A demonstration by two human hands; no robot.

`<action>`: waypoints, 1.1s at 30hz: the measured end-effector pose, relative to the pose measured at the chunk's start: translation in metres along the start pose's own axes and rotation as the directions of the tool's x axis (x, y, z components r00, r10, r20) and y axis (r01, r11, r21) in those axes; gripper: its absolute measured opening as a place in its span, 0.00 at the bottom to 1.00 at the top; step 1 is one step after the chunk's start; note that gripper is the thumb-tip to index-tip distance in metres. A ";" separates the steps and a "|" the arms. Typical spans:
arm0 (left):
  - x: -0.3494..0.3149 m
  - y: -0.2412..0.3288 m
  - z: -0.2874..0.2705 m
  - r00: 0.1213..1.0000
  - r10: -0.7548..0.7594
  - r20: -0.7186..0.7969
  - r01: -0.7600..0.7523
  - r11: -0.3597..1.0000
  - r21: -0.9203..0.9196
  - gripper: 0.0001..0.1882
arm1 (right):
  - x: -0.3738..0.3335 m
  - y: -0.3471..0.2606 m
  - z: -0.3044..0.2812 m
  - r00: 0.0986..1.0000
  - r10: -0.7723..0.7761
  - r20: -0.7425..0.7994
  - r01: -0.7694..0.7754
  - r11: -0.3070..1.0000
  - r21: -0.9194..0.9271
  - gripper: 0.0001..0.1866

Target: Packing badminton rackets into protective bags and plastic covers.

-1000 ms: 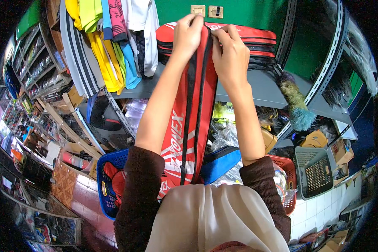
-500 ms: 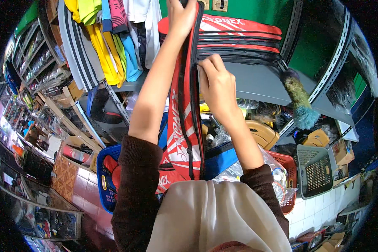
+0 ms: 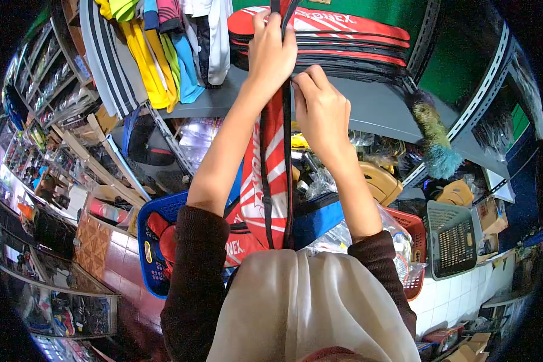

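**Left hand [image 3: 273,53] brought lower, nearer right hand [image 3: 324,105]**

At frame centre, the red racket bag [image 3: 276,175] is clasped by the closed left grip; its black edge [image 3: 288,157] is pinched by the right's fingertips. That edge is best kept taut, straight.

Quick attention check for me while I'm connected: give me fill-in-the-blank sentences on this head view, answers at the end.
1. The left hand grips the red and white bag ____ up than the right hand.
2. The basket beside the left sleeve is ____.
3. Along the grey shelf, the duster is toward the ____ end.
4. The wall behind the stacked bags is ____.

Missing words: higher; blue; right; green.
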State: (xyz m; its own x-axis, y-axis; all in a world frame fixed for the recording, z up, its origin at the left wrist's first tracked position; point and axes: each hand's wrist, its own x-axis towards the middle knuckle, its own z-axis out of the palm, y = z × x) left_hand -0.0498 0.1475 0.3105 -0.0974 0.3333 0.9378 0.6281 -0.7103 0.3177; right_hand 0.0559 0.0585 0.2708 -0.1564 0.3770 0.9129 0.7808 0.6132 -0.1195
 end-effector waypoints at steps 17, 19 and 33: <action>0.006 -0.071 0.047 0.927 -0.261 0.269 0.273 0.962 -0.009 0.35 | -0.056 0.000 -0.002 0.957 0.023 0.290 -0.002 0.997 -0.072 0.02; -0.039 -0.063 0.045 0.878 -0.279 0.390 0.282 0.958 0.052 0.44 | -0.054 0.006 -0.003 0.967 0.066 0.245 -0.042 0.994 -0.105 0.03; -0.023 -0.039 0.032 0.934 -0.351 0.067 0.357 0.919 -0.166 0.16 | -0.050 -0.015 -0.013 0.971 -0.031 0.235 0.051 0.995 -0.080 0.03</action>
State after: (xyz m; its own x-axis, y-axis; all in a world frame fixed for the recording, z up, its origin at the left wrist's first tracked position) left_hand -0.0473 0.1870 0.2719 -0.2598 0.6017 0.7553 0.4148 -0.6368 0.6500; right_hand 0.0595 0.0212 0.2317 -0.3187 0.5104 0.7987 0.8175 0.5744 -0.0408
